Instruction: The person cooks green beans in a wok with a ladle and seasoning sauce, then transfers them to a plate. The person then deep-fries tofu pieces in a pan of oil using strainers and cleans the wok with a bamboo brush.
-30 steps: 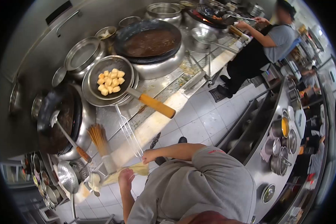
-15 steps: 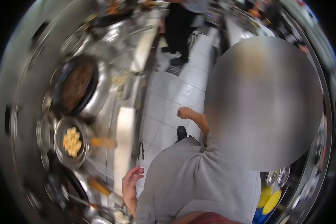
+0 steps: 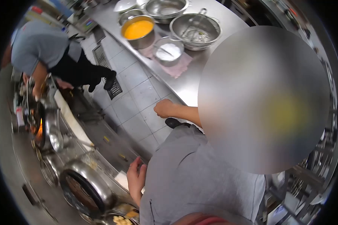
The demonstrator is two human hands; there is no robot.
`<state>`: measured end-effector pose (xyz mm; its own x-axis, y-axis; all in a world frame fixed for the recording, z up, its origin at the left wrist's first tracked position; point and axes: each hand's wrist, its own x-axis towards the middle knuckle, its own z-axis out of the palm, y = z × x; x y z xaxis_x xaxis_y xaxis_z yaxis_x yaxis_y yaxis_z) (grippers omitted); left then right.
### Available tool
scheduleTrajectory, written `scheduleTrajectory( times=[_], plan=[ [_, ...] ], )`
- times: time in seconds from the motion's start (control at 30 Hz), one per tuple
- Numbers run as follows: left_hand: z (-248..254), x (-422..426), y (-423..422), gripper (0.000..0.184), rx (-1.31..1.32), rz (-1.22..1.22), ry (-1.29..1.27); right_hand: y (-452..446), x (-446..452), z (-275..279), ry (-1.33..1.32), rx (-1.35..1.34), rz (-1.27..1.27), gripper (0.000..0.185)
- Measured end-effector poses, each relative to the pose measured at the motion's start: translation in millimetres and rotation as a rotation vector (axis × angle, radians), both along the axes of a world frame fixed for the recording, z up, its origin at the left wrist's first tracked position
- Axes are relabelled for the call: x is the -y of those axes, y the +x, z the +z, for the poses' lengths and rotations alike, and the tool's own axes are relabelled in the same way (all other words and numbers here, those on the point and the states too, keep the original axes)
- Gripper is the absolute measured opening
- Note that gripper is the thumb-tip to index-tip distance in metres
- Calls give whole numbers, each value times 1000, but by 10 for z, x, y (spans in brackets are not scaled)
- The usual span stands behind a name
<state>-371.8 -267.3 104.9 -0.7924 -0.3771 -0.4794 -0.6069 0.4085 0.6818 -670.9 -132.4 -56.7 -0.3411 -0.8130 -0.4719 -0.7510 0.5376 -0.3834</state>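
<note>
Low in the view, my left hand (image 3: pixel 136 178) hangs open beside my grey shirt, fingers apart, with nothing in it. My right hand (image 3: pixel 163 108) is closed in a loose fist over the tiled floor, and no object shows in it. It is nearest to the edge of the steel counter (image 3: pixel 229 23). On that counter are a pot of orange-yellow liquid (image 3: pixel 139 29), a pot of white contents (image 3: pixel 169 51) on a pink cloth (image 3: pixel 179 66), and a strainer bowl (image 3: pixel 189 32) with a whisk inside. Pale cubes (image 3: pixel 121 220) show at the bottom edge.
A co-worker in a grey shirt (image 3: pixel 41 47) stands at the stove at the left, near a flame. A wok of brown liquid (image 3: pixel 80 190) sits at lower left. A floor grate (image 3: pixel 108 71) lies in the aisle. A blurred round patch hides the right side.
The view has swung from the stove toward the steel counter. My right hand has left the wire tool and cloth it was beside. The pale cubes have shifted to the bottom edge.
</note>
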Motion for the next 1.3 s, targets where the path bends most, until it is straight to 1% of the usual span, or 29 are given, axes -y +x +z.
scheduleTrajectory(
  times=[0.07, 0.1, 0.2, 0.3, 0.33, 0.37, 0.43, 0.47, 0.53, 0.57, 0.6, 0.7, 0.73, 0.8, 0.83, 0.9, 0.93, 1.0, 1.03, 1.1, 1.13, 1.2, 1.23, 1.3],
  plan=[
    [-12, 86, -242, 42, 57, -233, -249, -131, -168, 42, -16, -21, -55, 22],
    [-32, 134, -334, 43, 60, -274, -267, -169, -234, 48, -27, -33, -73, 20],
    [-47, 244, -520, 44, 38, -355, -308, -175, -282, -165, -108, -98, -66, 19],
    [76, 288, -620, 46, -18, -337, -327, -53, -117, 71, 31, 48, -51, 19],
    [69, 328, -598, 45, -25, -335, -334, 2, -37, 43, -19, 50, -20, 20],
    [81, 308, -574, 45, -30, -302, -334, 63, 33, 4, -74, 60, 32, 20],
    [162, 244, -419, 45, -2, -193, -336, 210, 246, 27, -37, 81, 157, 23],
    [195, 201, -309, 45, 25, -119, -323, 298, 376, 4, -61, 87, 234, 25],
    [141, 95, -38, 46, 35, -17, -314, 486, 580, -15, -106, 113, 406, 28],
    [158, 26, 137, 46, 74, 74, -309, 569, 696, -13, -126, 127, 491, 29],
    [179, 60, 256, 46, 98, 129, -283, 638, 874, 30, -127, 138, 536, 30],
    [188, -241, 693, 45, 124, 325, -225, 947, 1142, 105, -126, 119, 736, 29],
    [174, -332, 856, 45, 123, 384, -202, 1064, 1233, 139, -107, 96, 813, 31],
    [90, -606, 1183, 40, -2, 501, -301, 1318, 1398, 221, -76, 50, 953, 35],
    [20, -777, 1376, 37, -67, 552, -363, 1497, 1394, 211, -128, 74, 966, 34],
    [135, -969, 1610, 33, -54, 675, -253, 1791, 1434, 244, -227, 144, 994, 35],
    [187, -1092, 1786, 31, -52, 746, -195, 2011, 1428, 320, -185, 154, 1000, 36],
    [223, -1351, 2094, 27, -168, 872, -241, 2492, 1377, 488, -99, 178, 1011, 38],
    [220, -1471, 2252, 26, -234, 920, -266, 2715, 1301, 451, -95, 212, 1016, 39],
    [227, -1712, 2549, 25, -267, 999, -208, 3071, 1063, 281, -88, 275, 1000, 42],
    [200, -1840, 2715, 25, -288, 1033, -173, 3266, 928, 239, -21, 298, 1023, 41],
    [-13, -2066, 2967, 27, -439, 1056, -343, 3571, 684, 149, 119, 354, 1068, 41],
    [-95, -2218, 3109, 28, -501, 1083, -435, 3693, 572, 78, 34, 362, 1187, 45],
    [-85, -2490, 3335, 33, -455, 1125, -411, 3949, 410, 97, 203, 389, 1188, 45]
  ],
)
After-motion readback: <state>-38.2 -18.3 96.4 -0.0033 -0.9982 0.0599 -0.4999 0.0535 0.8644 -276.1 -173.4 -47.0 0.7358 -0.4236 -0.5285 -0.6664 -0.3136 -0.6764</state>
